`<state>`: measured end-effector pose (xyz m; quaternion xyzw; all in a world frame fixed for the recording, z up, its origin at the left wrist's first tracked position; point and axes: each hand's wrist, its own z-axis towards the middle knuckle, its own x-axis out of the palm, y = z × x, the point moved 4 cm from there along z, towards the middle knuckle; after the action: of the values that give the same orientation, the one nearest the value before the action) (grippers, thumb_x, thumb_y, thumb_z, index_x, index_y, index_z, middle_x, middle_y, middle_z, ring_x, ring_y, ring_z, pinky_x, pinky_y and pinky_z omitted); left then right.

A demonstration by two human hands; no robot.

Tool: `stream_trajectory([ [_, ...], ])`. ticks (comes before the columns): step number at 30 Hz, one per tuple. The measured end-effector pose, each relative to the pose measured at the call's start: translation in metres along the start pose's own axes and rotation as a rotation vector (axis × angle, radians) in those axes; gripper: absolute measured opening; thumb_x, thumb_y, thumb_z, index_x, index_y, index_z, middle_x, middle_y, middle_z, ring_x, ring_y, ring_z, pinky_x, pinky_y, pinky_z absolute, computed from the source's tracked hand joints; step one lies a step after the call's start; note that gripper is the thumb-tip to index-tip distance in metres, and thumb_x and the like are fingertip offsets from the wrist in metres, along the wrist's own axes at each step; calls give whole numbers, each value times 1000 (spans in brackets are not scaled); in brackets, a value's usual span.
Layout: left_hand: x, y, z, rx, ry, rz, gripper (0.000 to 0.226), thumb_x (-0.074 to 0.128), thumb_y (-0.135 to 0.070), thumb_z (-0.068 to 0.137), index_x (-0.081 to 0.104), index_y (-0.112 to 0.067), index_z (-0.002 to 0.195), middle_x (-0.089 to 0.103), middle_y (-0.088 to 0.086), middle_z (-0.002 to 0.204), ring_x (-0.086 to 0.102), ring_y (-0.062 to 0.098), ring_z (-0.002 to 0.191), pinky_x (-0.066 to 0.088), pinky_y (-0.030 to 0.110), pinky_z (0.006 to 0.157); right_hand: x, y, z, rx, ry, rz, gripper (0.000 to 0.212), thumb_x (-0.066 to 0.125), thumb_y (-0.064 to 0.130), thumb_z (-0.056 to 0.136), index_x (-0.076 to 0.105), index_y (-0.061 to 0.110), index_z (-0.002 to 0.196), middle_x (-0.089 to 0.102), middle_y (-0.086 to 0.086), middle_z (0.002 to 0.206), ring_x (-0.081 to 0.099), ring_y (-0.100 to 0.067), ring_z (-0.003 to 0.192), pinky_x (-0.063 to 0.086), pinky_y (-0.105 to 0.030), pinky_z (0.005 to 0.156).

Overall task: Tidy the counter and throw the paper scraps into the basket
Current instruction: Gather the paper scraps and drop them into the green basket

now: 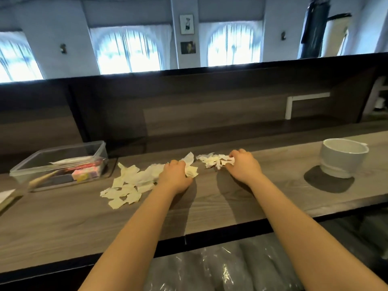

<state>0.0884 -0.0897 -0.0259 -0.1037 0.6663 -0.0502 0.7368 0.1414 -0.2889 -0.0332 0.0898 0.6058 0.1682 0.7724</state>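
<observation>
On the wooden counter stood a clear plastic box at left, holding papers and pink blocks, and a white basket at right, its contents unseen. Between them lay the paper scraps; the left hand and right hand each curled fingers round some.

One head-worn wide-angle view, facing forward and down along both forearms.

The camera sits above and behind the left hand and right hand, near the counter, whose front edge crosses the lower frame. The paper scraps both hands grip lie mid-frame. The clear box falls well left of the left hand, the basket well right of the right hand, and arched windows far beyond both.
</observation>
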Motion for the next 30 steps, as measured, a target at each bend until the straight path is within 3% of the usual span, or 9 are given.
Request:
stream_trajectory([
  [4,15,3,8,-34,-93,-66,66,49,-49,89,27,-17,143,28,5,150,26,26,138,30,45,108,15,1,20,91,135,143,87,52,64,82,27,12,146,31,-10,151,34,-31,136,32,-46,110],
  [7,24,4,14,-46,-62,-41,69,44,-55,90,26,-19,146,31,3,151,26,25,139,26,48,110,26,7,29,117,191,8,99,46,78,75,22,16,148,27,-6,155,27,-28,142,18,-52,114],
  [9,27,6,17,-36,-55,4,60,42,-55,91,39,-21,139,39,2,147,33,24,135,29,47,109,29,9,32,128,160,-40,89,45,76,77,36,17,143,38,-4,149,32,-26,138,18,-52,113],
  [11,26,7,17,-12,-96,-31,50,45,-51,91,52,-20,129,47,2,138,40,22,127,34,43,105,29,7,34,119,90,36,66,50,64,83,52,18,131,54,-4,135,45,-25,128,28,-46,109],
  [14,23,6,15,26,-188,-130,34,53,-42,89,60,-18,112,56,1,121,49,19,112,42,36,95,26,3,30,110,-9,197,29,55,32,90,65,16,112,65,-8,117,57,-29,110,45,-33,86],
  [19,19,4,11,64,-270,-165,21,59,-36,87,59,-16,95,59,1,102,53,17,96,44,28,81,19,-2,25,158,-126,538,15,42,15,96,56,12,93,59,-11,93,54,-28,85,44,-35,69],
  [22,18,5,13,65,-263,-178,26,60,-36,86,58,-16,102,60,1,105,53,16,96,46,29,82,9,-5,23,190,-176,709,14,39,12,98,52,9,97,52,-7,92,48,-23,81,41,-33,66],
  [25,16,6,19,49,-212,-181,47,63,-41,83,50,-19,122,55,2,120,51,19,111,46,35,93,1,-3,22,202,-203,815,18,38,13,100,53,7,107,52,-5,96,48,-19,83,38,-27,59],
  [30,11,-3,41,46,0,32,85,54,-62,80,20,-23,147,26,4,150,23,27,138,29,45,109,2,0,25,224,-174,940,14,38,15,97,50,9,96,50,-2,92,44,-15,78,33,-27,59],
])
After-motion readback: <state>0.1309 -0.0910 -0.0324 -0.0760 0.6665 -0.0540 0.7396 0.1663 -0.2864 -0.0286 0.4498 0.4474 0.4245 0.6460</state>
